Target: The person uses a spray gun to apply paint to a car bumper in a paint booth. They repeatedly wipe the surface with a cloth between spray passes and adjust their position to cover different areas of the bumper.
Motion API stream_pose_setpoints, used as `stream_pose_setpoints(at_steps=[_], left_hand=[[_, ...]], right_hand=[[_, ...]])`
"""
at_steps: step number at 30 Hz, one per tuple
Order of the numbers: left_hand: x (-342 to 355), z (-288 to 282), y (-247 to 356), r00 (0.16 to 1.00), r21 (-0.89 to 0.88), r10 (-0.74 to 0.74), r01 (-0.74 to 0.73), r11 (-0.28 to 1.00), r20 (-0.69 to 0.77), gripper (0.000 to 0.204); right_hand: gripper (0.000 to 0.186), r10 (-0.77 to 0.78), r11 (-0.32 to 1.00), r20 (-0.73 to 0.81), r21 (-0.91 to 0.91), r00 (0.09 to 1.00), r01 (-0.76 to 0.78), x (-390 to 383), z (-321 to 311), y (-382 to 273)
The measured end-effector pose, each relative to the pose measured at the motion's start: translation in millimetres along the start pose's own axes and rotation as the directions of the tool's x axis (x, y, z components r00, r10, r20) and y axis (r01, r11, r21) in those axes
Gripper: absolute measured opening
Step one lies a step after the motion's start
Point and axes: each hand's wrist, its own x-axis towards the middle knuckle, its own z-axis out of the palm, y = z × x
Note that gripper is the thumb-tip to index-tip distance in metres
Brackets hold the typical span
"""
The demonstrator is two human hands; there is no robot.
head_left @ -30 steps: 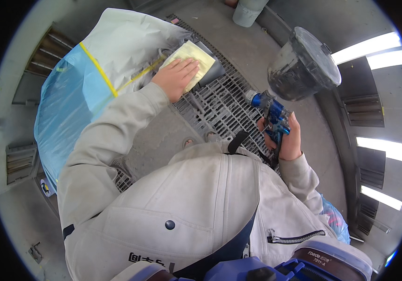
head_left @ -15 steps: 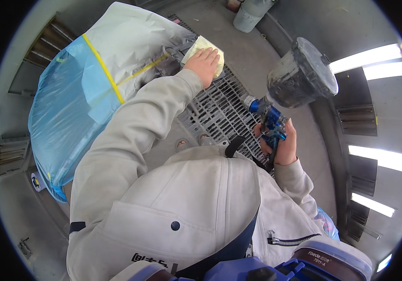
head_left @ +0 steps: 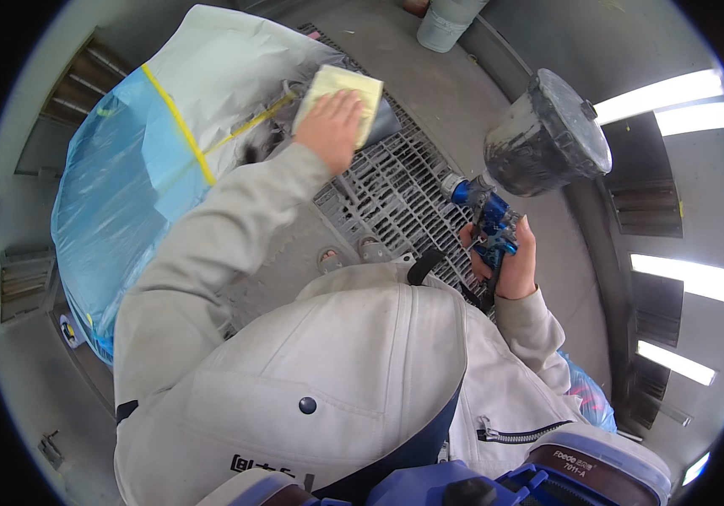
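Note:
A folded pale-yellow cloth (head_left: 368,94) lies under the fingers of my left hand (head_left: 333,126), which holds it at a grey part (head_left: 385,123) beside the masked workpiece. The cloth and hand hide much of that part. On the right, my right hand (head_left: 515,263) grips the handle of a blue spray gun (head_left: 488,209), its fingers wrapped round it. A large, paint-smeared dark cup (head_left: 541,135) with a lid sits on the gun. The gun's head points away to the upper left.
White paper (head_left: 235,59), blue film (head_left: 117,202) and yellow tape (head_left: 178,118) cover the workpiece at left. A paint-crusted floor grating (head_left: 396,194) runs below my hands. A grey bucket (head_left: 449,25) stands at the far wall. Bright lamps (head_left: 687,278) line the right wall.
My left hand and the cloth have moved left, and the cloth's face has turned more into view. More of the grey part's right end shows. The right hand and spray gun have barely shifted.

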Motion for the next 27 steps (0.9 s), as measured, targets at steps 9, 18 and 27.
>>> stream_pose_setpoints(at_steps=[9, 18, 27], left_hand=[[-20, 38, 53, 0.963, -0.112, 0.262, -0.267, 0.957, -0.058, 0.064], [-68, 12, 71, 0.841, -0.473, 0.179, 0.101, 0.876, 0.511, 0.025], [-46, -42, 40, 0.971, -0.314, 0.048, -0.123, 0.941, -0.235, 0.023]], right_hand=[[0.079, 0.027, 0.999, -0.001, -0.027, 1.000, -0.027, 1, 3, -7], [0.077, 0.040, 0.999, 0.032, 0.008, 0.999, -0.041, 2, -1, -3], [0.077, 0.053, 0.999, 0.024, -0.009, 0.998, -0.052, -1, 5, -10]])
